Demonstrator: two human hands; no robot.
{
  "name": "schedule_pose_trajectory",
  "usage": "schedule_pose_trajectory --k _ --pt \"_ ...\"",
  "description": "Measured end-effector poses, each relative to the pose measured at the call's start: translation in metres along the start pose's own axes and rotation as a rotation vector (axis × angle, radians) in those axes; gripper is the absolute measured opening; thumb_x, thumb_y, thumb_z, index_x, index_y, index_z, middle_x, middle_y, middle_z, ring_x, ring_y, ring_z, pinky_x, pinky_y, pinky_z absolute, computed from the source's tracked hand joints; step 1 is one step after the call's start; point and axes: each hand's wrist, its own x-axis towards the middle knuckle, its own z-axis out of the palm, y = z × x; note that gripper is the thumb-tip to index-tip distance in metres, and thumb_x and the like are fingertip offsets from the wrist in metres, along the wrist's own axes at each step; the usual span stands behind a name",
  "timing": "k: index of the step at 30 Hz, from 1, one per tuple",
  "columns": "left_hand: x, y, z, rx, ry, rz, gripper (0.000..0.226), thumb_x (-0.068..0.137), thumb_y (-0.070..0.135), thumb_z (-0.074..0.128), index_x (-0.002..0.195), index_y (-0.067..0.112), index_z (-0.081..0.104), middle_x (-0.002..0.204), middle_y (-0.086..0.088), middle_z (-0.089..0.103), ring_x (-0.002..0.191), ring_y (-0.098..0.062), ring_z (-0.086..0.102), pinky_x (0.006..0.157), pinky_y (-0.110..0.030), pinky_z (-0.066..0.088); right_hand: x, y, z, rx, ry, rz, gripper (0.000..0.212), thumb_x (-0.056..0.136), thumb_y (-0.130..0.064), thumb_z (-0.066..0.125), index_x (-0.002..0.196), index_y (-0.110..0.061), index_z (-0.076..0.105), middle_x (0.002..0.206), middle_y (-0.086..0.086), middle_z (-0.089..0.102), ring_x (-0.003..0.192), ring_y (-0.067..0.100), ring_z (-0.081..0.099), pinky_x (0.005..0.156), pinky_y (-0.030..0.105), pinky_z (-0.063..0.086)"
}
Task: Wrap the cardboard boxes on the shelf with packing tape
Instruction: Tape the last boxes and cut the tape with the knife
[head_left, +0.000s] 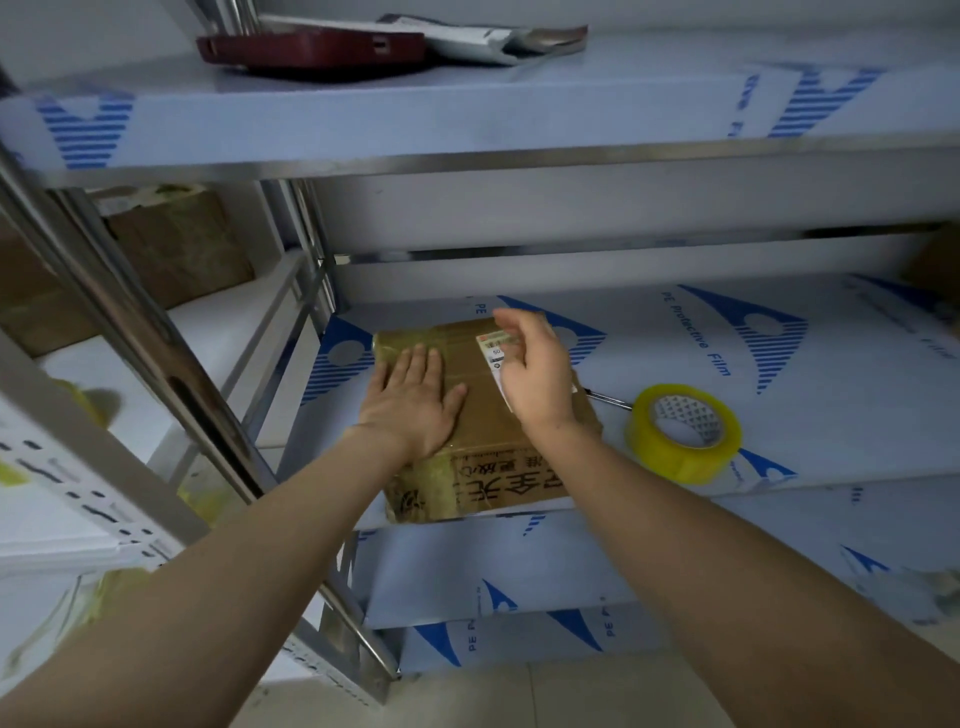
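The brown cardboard box (485, 441) lies at the near edge of the middle shelf board, a steel plate under white-and-blue film (779, 374). The left hand (410, 400) presses flat on its top with straight fingers, probably to keep it from sliding. The right hand (530, 374) hovers over the white label (493, 349); its fingers are blurred, so I cannot tell if it pinches tape. The yellowish clear tape roll (670, 457) waits just right of the box. A thin metal tool (609, 399) is mostly hidden behind the box.

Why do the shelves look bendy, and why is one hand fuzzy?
In the head view, the wide lens bends the shelf edges; the right hand, over the box, is smeared, likely by motion; the left hand and tape roll look sharper.
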Motion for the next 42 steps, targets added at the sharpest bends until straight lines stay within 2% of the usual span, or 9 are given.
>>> schedule_pose_trajectory --k 6,13,19,23,29,32,35,37,42 --pt "-0.015 0.022 -0.001 0.019 -0.027 0.023 0.087 0.088 0.072 0.004 0.151 0.013 -0.010 0.159 -0.007 -0.011 0.147 -0.020 -0.009 0.118 -0.036 -0.005 -0.003 0.035 -0.069 -0.054 0.127 0.109 0.042 0.084 0.012 0.043 0.116 -0.007 0.062 0.118 0.006 0.063 0.107 0.017 0.059 0.092 0.027 0.046" --pt "-0.033 0.026 -0.005 -0.021 -0.004 0.083 0.114 0.068 0.087 0.004 0.151 0.011 -0.013 0.159 -0.009 -0.013 0.147 -0.021 -0.010 0.119 -0.038 -0.006 -0.038 0.086 -0.109 -0.154 0.049 0.307 0.038 0.088 0.009 0.046 0.121 -0.004 0.060 0.123 0.013 0.062 0.116 0.027 0.056 0.095 0.026 0.040" --pt "-0.036 0.028 -0.002 0.084 -0.063 0.136 0.132 0.055 0.093 0.021 0.149 0.009 -0.017 0.158 -0.011 -0.017 0.146 -0.022 -0.013 0.120 -0.040 -0.003 -0.052 0.125 -0.133 -0.758 -0.342 0.363 0.074 0.080 -0.009 0.063 0.147 -0.012 0.030 0.149 0.014 0.034 0.140 0.030 0.027 0.117 0.038 0.017" --pt "-0.040 0.035 -0.004 0.061 -0.056 0.114 0.122 0.069 0.085 0.033 0.150 0.008 -0.016 0.158 -0.011 -0.016 0.146 -0.022 -0.012 0.119 -0.038 -0.006 -0.050 0.140 -0.141 -1.002 -0.399 0.341 0.054 0.086 -0.023 0.063 0.137 -0.015 0.047 0.138 0.016 0.048 0.130 0.035 0.037 0.111 0.037 0.030" --pt "-0.048 0.058 -0.013 -0.268 0.113 0.172 0.097 0.084 0.060 0.056 0.153 0.015 0.005 0.160 -0.003 0.006 0.147 -0.019 0.007 0.118 -0.035 0.004 -0.045 0.126 -0.158 -0.434 -0.125 0.366 0.041 0.081 -0.020 0.073 0.118 -0.009 0.061 0.110 0.017 0.062 0.107 0.036 0.055 0.082 0.033 0.044" --pt "-0.047 0.080 -0.024 -0.500 0.270 0.179 0.069 0.092 0.030 0.058 0.150 0.016 0.025 0.154 -0.004 0.031 0.141 -0.021 0.028 0.113 -0.033 0.025 -0.049 0.106 -0.167 -0.159 -0.051 0.294 0.028 0.074 -0.009 0.078 0.100 -0.006 0.066 0.092 0.007 0.060 0.088 0.024 0.056 0.067 0.020 0.041" --pt "-0.043 0.110 -0.036 -0.763 0.256 0.193 0.061 0.091 0.013 0.056 0.147 0.016 0.033 0.148 -0.004 0.040 0.136 -0.020 0.037 0.106 -0.024 0.030 -0.057 0.084 -0.174 -0.002 -0.049 0.249 0.032 0.072 -0.005 0.080 0.102 -0.009 0.068 0.094 0.005 0.064 0.085 0.017 0.056 0.065 0.003 0.041" --pt "-0.042 0.128 -0.041 -0.863 0.189 0.252 0.066 0.088 0.011 0.060 0.147 0.017 0.033 0.146 -0.005 0.042 0.132 -0.017 0.040 0.099 -0.019 0.032 -0.063 0.074 -0.180 0.048 -0.077 0.227 0.037 0.071 -0.005 0.081 0.105 -0.009 0.069 0.097 0.003 0.066 0.086 0.014 0.059 0.069 0.002 0.043" --pt "-0.040 0.155 -0.043 -0.851 0.103 0.400 0.092 0.061 0.036 0.068 0.146 0.024 0.036 0.143 -0.007 0.034 0.134 -0.022 0.032 0.110 -0.039 0.034 -0.071 0.060 -0.190 0.077 -0.124 0.213 0.038 0.069 -0.005 0.082 0.102 -0.017 0.068 0.098 0.004 0.069 0.088 0.014 0.062 0.078 0.014 0.048"
